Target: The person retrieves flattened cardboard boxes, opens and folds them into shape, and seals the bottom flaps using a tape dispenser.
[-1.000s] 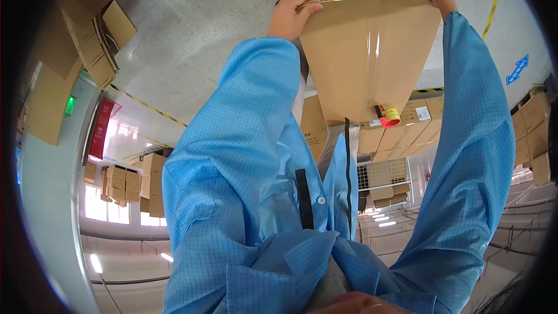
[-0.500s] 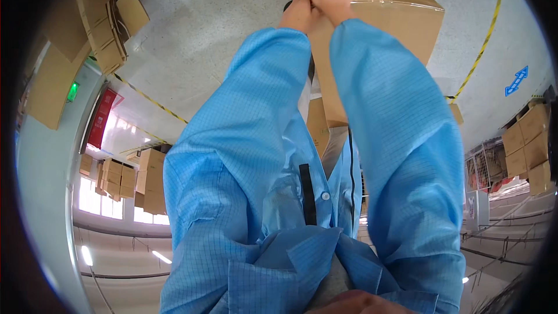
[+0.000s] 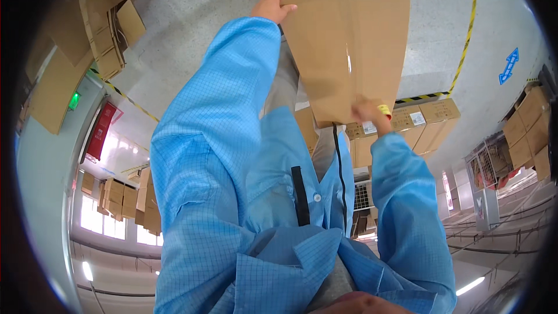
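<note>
A large brown cardboard box (image 3: 325, 40) stands in front of me, a strip of clear tape shining down the middle of its facing side. My left hand (image 3: 270, 7) grips the box's far left corner, fingers over the top edge and thumb on the facing side. Close to the box's near end is my right hand (image 3: 370, 113), smeared by motion, so its fingers do not show clearly. Beside that hand sits a small yellow and red thing (image 3: 383, 111); I cannot make out whether it is held.
Several labelled cartons (image 3: 427, 117) lie beyond my right hand. Flattened cardboard (image 3: 55, 90) leans at the left near a red panel (image 3: 102, 131). Yellow-black floor tape (image 3: 469, 35) and a blue arrow (image 3: 509, 66) mark the floor at right. A wire cage (image 3: 488, 160) stands farther right.
My hands have parted. The right hand has come from the far left corner down to the near end, while the left stays at the corner. The box's facing side now shows more fully.
</note>
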`<control>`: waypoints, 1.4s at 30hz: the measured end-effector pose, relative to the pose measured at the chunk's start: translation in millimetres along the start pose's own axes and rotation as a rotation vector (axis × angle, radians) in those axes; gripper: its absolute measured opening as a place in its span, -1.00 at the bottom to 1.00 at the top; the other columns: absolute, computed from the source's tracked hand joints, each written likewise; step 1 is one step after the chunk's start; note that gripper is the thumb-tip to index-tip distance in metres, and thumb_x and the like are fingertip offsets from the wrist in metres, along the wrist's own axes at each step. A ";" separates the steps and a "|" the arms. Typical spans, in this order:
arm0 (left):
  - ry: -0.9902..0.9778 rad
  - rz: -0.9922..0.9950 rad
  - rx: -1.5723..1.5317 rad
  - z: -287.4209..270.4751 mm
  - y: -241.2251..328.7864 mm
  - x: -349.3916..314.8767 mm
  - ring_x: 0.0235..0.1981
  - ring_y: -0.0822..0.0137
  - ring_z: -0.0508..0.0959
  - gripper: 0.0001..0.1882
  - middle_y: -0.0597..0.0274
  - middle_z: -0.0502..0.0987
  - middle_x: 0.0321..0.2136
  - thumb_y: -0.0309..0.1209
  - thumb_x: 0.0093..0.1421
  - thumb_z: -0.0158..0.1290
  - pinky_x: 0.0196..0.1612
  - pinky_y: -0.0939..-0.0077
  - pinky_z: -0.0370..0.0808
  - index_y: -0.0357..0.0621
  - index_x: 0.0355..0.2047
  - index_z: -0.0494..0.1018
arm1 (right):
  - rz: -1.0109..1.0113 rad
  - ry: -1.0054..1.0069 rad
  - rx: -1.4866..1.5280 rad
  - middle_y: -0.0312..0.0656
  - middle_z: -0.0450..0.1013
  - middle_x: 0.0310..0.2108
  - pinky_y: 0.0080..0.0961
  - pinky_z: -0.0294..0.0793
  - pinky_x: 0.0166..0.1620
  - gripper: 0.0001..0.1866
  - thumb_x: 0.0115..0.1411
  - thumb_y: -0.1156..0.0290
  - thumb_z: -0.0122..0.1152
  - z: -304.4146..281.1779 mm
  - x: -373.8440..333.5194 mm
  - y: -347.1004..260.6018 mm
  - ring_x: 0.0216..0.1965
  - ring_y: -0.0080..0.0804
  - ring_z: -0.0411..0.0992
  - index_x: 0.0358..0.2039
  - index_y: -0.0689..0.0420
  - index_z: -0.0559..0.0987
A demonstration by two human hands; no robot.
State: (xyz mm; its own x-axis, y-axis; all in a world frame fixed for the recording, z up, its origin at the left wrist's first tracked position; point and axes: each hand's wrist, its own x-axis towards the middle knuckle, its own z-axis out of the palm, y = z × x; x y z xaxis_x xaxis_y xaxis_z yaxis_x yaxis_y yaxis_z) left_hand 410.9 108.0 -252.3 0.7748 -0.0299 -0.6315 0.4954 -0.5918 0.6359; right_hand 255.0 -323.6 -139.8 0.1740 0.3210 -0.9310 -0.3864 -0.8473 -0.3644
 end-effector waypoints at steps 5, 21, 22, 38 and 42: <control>0.057 -0.027 -0.084 6.7 -13.0 -20.3 0.06 0.20 0.45 -0.32 0.05 0.45 0.04 0.03 0.13 0.09 0.10 0.37 0.36 -0.07 0.16 0.30 | 0.503 0.577 -0.240 0.09 0.45 -0.23 -0.13 0.46 -0.11 -0.51 -0.05 0.22 0.29 59.9 -81.9 94.0 -0.19 0.02 0.44 -0.16 0.23 0.43; 0.728 -0.226 -0.420 74.0 104.7 -149.4 -0.31 0.17 0.58 -0.61 0.02 0.61 -0.39 -0.12 0.13 0.05 -0.16 0.31 0.44 -0.21 -0.28 0.58 | -0.204 1.272 0.572 0.02 0.44 -0.04 -0.36 0.36 0.01 -0.52 0.22 0.16 0.11 -9.5 -80.9 188.8 -0.06 -0.14 0.43 0.00 0.28 0.42; 0.775 -0.221 -0.513 77.9 113.0 -154.7 -0.33 0.19 0.58 -0.65 0.04 0.62 -0.43 -0.18 0.11 0.06 -0.15 0.32 0.45 -0.24 -0.31 0.58 | -0.267 1.351 0.592 0.00 0.42 -0.01 -0.35 0.35 0.03 -0.50 0.23 0.16 0.11 -38.2 -79.9 177.3 -0.03 -0.17 0.40 0.03 0.29 0.41; 0.276 -0.253 -0.968 151.2 278.5 -329.3 0.12 0.22 0.32 -0.32 0.11 0.35 0.11 -0.22 0.15 0.08 0.15 0.36 0.24 -0.28 0.21 0.15 | -0.214 0.885 0.792 -0.40 0.43 -0.53 -0.61 0.23 -0.56 -0.56 0.21 -0.02 0.04 -180.7 -174.7 151.1 -0.59 -0.63 0.32 -0.24 0.14 0.55; 0.222 0.030 -0.995 168.5 305.0 -437.4 0.25 0.23 0.16 -0.18 0.12 0.14 0.24 -0.31 0.14 0.08 0.26 0.34 0.10 -0.17 0.32 -0.09 | -0.456 0.950 1.106 -0.22 0.47 -0.10 -0.50 0.44 -0.07 -0.62 0.26 0.23 0.06 -119.2 -266.8 188.0 -0.11 -0.49 0.44 0.00 0.19 0.45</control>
State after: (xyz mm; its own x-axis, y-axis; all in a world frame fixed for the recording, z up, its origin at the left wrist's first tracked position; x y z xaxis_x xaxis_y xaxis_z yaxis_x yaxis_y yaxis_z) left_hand 157.0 -195.1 143.2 0.7977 0.1761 -0.5768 0.4979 0.3475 0.7946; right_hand 243.9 -619.0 42.8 0.7936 -0.2882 -0.5359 -0.5271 0.1145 -0.8421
